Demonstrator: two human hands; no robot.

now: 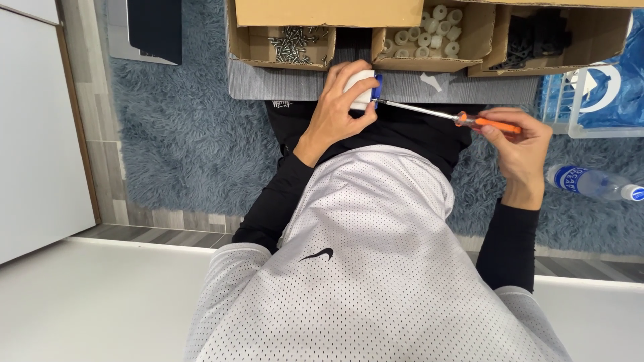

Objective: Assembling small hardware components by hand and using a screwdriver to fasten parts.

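The person sits with both hands busy over the lap. The left hand [337,110] is closed around a small white part [359,89] with a blue piece [378,89] at its end. The right hand [516,137] pinches the orange handle of a screwdriver [463,118] with curled fingers, and the thin metal shaft runs across from it to the blue piece, where the tip seems to touch. I judge that a screw is being driven at this joint; I cannot tell how deep it sits, so the fastening looks in progress, not finished.

Just beyond the hands lies a grey ribbed mat [402,86]. Past it stand open cardboard boxes: one beyond the left hand holds shiny metal screws [293,45], one between the hands holds small white round parts [429,32], one beyond the right hand holds dark plastic pieces [530,37]. Many parts remain there. Under all this is a soft, fluffy blue-grey rug [181,134]. A clear plastic bottle [590,183] lies on it, just outside the right hand.
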